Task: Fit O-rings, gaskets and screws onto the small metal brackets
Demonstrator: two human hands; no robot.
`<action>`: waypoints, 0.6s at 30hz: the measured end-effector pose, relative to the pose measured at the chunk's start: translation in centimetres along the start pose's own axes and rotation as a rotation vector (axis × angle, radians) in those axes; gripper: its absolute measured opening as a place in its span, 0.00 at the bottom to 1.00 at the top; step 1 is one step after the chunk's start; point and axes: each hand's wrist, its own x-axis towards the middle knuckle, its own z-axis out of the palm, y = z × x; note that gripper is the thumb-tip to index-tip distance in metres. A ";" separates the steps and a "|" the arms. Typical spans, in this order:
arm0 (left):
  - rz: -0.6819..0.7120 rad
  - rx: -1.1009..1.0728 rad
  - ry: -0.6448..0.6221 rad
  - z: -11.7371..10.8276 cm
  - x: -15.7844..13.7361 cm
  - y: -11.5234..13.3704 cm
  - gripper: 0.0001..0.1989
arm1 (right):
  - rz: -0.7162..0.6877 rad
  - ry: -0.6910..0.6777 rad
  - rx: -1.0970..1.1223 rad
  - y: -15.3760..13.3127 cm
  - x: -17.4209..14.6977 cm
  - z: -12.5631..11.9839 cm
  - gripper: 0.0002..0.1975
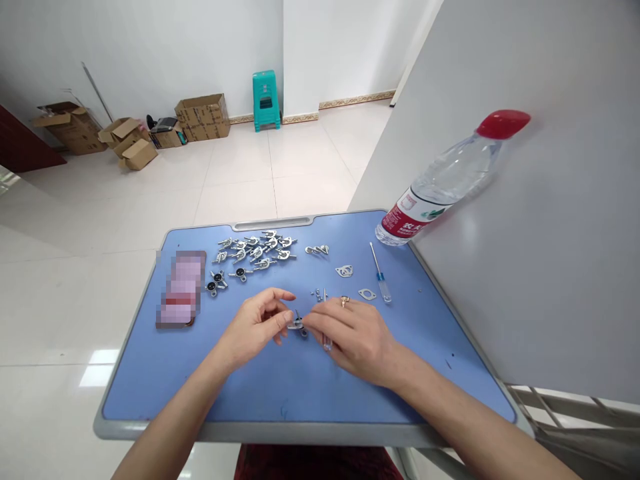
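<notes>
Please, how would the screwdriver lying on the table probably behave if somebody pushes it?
The screwdriver would probably stay stiff: its straight shaft looks metallic. Pushed sideways, it may roll, since its handle seems roundish and the blue table looks flat. That clear, smooth-looking handle could feel slippery.

Water bottle point(453, 175), red cap: label point(419, 215) carries white lettering on its red band. Large Chinese characters, first one 农, the next cut off by the bottle's curve. Latin capitals beneath, smaller, probably starting "NONG"; blurred at this angle. Pale square mark and a green leaf-like sign on the white part above. Cardboard box point(203, 119) by the wall: dark print, too small to read.
</notes>
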 end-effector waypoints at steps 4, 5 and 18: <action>0.066 0.400 0.163 -0.3 -0.5 0.3 0.13 | 0.246 0.013 0.095 0.8 -0.2 0.4 0.09; 0.063 0.467 0.150 -0.3 -0.6 0.4 0.14 | 0.281 0.012 0.103 1.0 -0.3 0.6 0.09; 0.105 0.681 0.064 0.9 -0.2 -0.9 0.24 | 0.375 -0.136 0.087 2.1 -0.4 1.9 0.13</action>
